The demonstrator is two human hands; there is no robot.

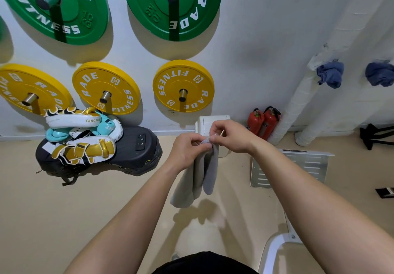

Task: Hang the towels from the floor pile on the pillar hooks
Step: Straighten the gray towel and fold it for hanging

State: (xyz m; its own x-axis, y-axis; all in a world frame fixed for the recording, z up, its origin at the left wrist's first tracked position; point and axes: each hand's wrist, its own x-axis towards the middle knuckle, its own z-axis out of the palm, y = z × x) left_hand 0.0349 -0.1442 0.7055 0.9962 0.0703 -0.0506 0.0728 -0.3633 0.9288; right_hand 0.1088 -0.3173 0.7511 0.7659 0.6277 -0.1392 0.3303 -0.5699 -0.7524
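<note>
The left hand (187, 149) and right hand (231, 137) both pinched the top edge of a grey towel (205, 173) at frame centre. It hung free, likely being readied for a hook. Blue towels (330, 74) hung at upper right.

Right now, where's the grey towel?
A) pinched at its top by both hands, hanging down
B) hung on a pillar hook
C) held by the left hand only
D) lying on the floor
A: the left hand and the right hand both pinch the top edge of the grey towel, and the rest of it hangs down below their grip.
</note>
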